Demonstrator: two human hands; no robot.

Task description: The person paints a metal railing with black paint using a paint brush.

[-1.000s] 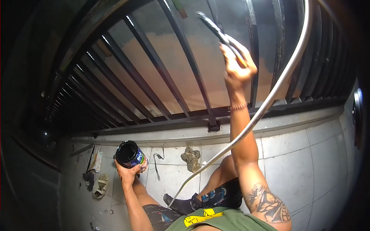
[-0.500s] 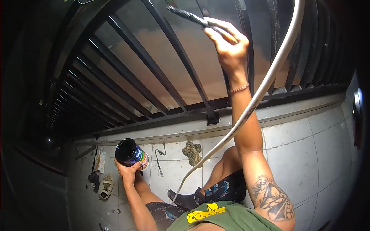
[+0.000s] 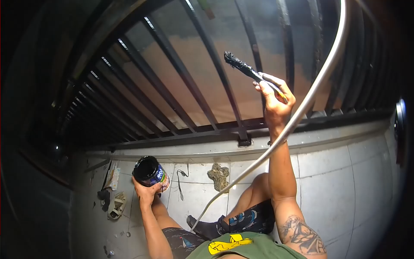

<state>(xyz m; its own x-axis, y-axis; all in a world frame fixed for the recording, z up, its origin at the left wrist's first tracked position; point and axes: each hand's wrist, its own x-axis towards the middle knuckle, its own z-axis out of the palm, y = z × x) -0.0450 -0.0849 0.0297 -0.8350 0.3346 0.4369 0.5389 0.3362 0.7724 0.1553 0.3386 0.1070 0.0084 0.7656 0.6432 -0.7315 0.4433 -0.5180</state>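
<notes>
My right hand (image 3: 278, 97) grips a paintbrush (image 3: 241, 67) by its handle, raised in front of the railing bars. Black paint coats the bristles and upper part of the brush, which points up and to the left. Low on the left, my left hand (image 3: 146, 192) is wrapped round a paint can (image 3: 160, 176) with a coloured label. Its mouth is open and dark, with black paint over the rim. Behind the brush stands a black metal railing (image 3: 202, 60) of slanted bars, some of them glossy.
A white hose or cable (image 3: 308, 99) curves across the view in front of my right arm. On the tiled floor (image 3: 327, 185) lie a stained rag (image 3: 218, 178), a thin cord (image 3: 180, 185) and a pale sandal-like item (image 3: 116, 205). A low ledge (image 3: 207, 149) runs under the railing.
My right hand has come down and slightly right with the paintbrush, away from the upper bars. My left hand still holds the paint can in nearly the same place. The view has shifted slightly.
</notes>
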